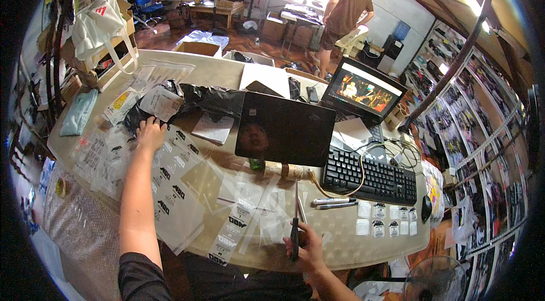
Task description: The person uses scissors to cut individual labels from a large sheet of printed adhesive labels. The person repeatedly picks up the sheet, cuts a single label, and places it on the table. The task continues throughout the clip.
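Observation:
My left hand [150, 133] reaches out on the left side of the table. Its fingers lie spread at the near edge of a crumpled black plastic bag [133, 116], which has a white label [162, 102] on top. Near the front edge, my right hand [310, 248] is closed around the black handles of a pair of scissors [294, 236]. The blades point away from me. Clear printed plastic sleeves [176, 210] and a strip of printed labels [227, 238] are spread between my arms.
A dark tablet [284, 131] stands mid-table, with a keyboard [369, 176] and a lit screen [366, 91] to its right. Pens [335, 203] and small white packets [378, 227] lie near the right edge. Bubble wrap [85, 221] hangs at left. A person [349, 11] stands beyond.

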Demonstrator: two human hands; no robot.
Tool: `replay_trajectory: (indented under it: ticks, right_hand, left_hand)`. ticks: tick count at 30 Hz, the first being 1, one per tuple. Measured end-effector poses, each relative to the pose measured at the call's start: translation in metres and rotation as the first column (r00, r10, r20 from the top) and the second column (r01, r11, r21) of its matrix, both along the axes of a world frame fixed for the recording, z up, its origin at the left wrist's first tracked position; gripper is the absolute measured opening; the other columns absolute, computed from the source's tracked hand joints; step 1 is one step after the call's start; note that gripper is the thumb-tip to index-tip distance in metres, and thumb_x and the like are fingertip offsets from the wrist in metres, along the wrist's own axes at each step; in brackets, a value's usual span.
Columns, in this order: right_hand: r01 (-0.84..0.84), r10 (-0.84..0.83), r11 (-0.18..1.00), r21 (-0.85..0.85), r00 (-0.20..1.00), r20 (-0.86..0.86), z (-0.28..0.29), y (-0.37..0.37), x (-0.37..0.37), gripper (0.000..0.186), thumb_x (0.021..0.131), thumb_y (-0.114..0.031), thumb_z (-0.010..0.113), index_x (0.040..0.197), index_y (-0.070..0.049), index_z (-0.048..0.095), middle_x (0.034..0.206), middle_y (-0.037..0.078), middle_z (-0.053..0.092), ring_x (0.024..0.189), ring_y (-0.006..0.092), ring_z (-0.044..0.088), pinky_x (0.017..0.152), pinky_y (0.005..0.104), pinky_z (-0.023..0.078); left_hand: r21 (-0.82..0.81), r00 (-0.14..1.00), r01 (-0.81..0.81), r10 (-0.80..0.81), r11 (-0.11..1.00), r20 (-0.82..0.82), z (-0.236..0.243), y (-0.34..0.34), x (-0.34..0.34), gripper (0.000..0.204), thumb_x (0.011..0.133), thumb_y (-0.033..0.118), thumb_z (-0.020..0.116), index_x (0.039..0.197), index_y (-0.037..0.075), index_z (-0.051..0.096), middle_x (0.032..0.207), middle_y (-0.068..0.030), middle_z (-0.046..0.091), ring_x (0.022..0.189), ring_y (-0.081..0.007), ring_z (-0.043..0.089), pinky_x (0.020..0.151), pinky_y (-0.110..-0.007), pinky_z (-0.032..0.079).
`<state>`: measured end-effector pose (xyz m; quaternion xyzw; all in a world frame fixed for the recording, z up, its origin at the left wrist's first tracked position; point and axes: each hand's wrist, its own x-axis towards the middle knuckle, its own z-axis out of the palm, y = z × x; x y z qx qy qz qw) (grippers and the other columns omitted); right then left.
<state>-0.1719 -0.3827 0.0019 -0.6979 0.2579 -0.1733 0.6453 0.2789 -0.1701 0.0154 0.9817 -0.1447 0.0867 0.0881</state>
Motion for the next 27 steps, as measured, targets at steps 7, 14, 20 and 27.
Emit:
replay_trajectory:
  ticks: [7,14,20,27]
  right_hand:
    - [-0.049,0.05,0.997,-0.065,0.999,0.017,-0.003,-0.001,0.002,0.045,0.079,-0.007,0.068,0.119,-0.003,0.046,0.065,0.001,0.054,0.053,0.0096,0.053,0.046,0.0242,0.042]
    - [0.037,-0.036,0.999,-0.038,0.999,0.033,-0.003,-0.007,-0.002,0.043,0.081,-0.005,0.065,0.12,-0.003,0.045,0.069,0.002,0.052,0.053,0.0108,0.054,0.046,0.0253,0.044]
    - [0.031,-0.037,0.998,0.062,0.993,0.11,0.006,0.01,0.006,0.044,0.082,-0.012,0.066,0.119,-0.001,0.045,0.067,0.003,0.053,0.05,0.0106,0.054,0.044,0.0237,0.044]
    - [0.084,-0.096,0.994,0.073,0.979,0.179,0.01,0.005,-0.003,0.044,0.082,-0.012,0.066,0.118,0.002,0.045,0.066,0.003,0.054,0.049,0.0105,0.053,0.043,0.0229,0.042]
  left_hand:
    - [-0.23,0.943,0.185,-0.106,0.955,0.317,0.022,0.021,0.006,0.032,0.086,0.028,0.054,0.101,0.0,0.058,0.111,-0.0147,0.055,0.104,-0.0314,0.051,0.089,-0.042,0.041]
    - [-0.652,0.849,0.446,-0.519,0.612,0.094,0.093,-0.002,-0.176,0.013,0.082,0.01,0.058,0.09,0.0,0.057,0.076,-0.0116,0.059,0.068,-0.0208,0.059,0.065,-0.03,0.048]
    - [-0.497,0.883,0.423,-0.467,0.758,0.04,0.04,0.014,-0.275,0.03,0.076,0.018,0.066,0.098,-0.001,0.059,0.099,-0.0149,0.059,0.093,-0.0292,0.057,0.084,-0.038,0.045]
    - [-0.372,0.912,0.365,-0.407,0.853,-0.04,0.027,-0.02,-0.315,0.05,0.071,0.025,0.07,0.112,0.0,0.056,0.12,-0.0117,0.049,0.111,-0.0306,0.044,0.095,-0.042,0.035]
